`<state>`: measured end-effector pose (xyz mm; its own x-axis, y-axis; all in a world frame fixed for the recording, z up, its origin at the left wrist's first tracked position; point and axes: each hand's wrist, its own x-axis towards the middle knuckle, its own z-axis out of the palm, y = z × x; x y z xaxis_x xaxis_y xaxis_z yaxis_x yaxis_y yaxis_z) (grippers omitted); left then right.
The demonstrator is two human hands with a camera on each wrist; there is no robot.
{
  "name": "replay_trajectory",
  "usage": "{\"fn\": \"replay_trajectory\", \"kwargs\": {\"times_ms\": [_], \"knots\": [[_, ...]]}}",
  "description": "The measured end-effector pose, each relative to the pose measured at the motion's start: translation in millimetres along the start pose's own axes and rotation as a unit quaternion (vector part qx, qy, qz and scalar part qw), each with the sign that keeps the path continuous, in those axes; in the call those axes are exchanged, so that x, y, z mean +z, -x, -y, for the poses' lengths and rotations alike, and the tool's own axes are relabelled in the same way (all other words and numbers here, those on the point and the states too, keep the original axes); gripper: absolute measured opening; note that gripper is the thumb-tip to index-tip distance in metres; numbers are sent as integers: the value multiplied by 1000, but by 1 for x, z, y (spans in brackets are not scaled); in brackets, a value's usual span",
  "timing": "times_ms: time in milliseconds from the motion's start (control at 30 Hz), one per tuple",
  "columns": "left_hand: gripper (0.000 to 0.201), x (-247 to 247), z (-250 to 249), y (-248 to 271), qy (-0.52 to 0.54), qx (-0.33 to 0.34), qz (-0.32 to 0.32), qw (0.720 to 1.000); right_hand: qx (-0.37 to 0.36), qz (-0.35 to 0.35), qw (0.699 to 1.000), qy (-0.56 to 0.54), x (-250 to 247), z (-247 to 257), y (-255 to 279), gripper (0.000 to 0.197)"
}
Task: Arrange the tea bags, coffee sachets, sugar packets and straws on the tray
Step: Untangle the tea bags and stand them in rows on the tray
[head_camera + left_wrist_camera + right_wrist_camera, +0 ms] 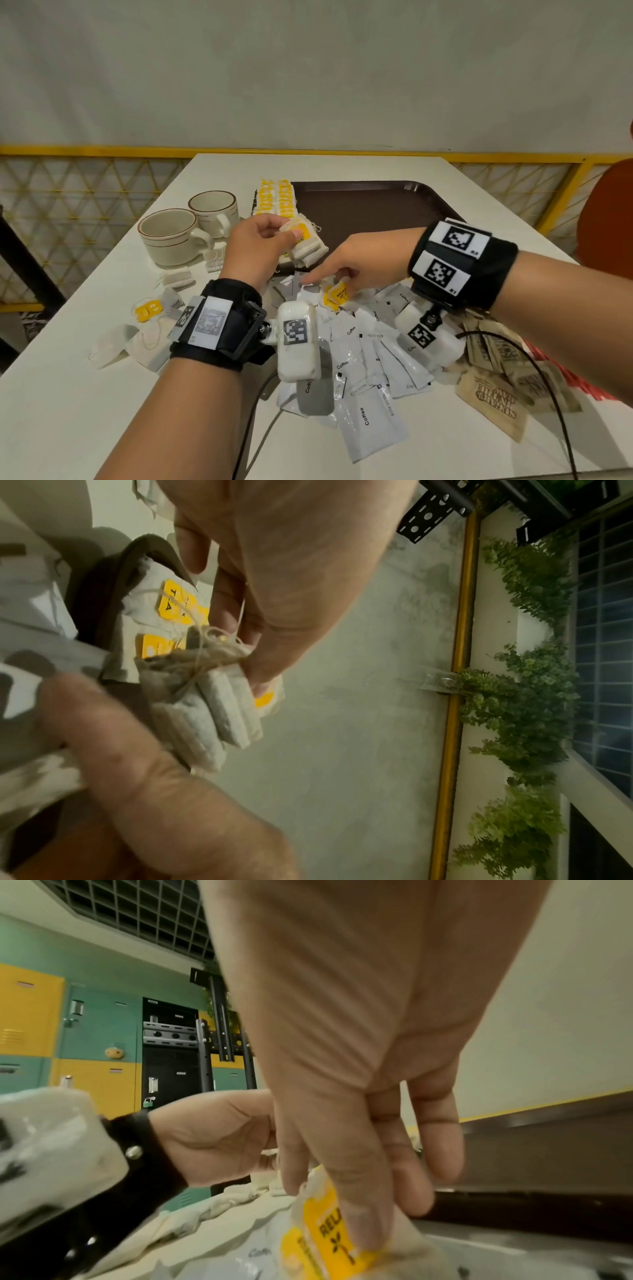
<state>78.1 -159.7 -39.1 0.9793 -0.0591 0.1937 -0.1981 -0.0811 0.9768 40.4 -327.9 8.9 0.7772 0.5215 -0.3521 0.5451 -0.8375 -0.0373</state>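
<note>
Both hands held tea bags above the counter (102, 404), near the tray's front-left corner.

The left hand (255, 248) gripped a bunch of tea bags (305, 245) between thumb and curled fingers, raised just over the tray (394, 205) edge; the right hand (359, 265) pinched one yellow-tagged tea bag (337, 294) at the heap, its forefinger stretched out. A double row of tea bags (277, 198) lay along the tray's left side. Coffee sachets (370, 411) lay piled on the counter under the wrists, brown sugar packets (493, 401) to their right, red straws (561, 373) half hidden behind the right forearm, and loose tea bags (147, 329) to the left. Two cups (191, 229) stood left of the tray.
</note>
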Motion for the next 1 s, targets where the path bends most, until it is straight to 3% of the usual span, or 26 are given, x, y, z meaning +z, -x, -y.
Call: {"fn": "replay_trajectory", "kwargs": {"times_ms": [267,433,567,667,833,1000], "knots": [[8,0,2,-2,-19,14,-2,1000,25,-58,998,-22,3,-2,1,6],[9,2,5,-4,-34,39,5,999,37,-165,971,-168,-11,-21,24,6],[9,4,5,-2,-45,49,25,997,34,-269,879,-392,-9,-28,38,5],[7,8,-4,-7,-35,41,37,998,35,-301,833,-462,-6,-35,36,10],[16,10,-34,-49,-91,83,57,991,61,-321,820,-469,-16,-58,13,15],[18,21,-60,-122,-192,75,137,969,99,-330,836,-428,-37,-87,-19,16]]}}
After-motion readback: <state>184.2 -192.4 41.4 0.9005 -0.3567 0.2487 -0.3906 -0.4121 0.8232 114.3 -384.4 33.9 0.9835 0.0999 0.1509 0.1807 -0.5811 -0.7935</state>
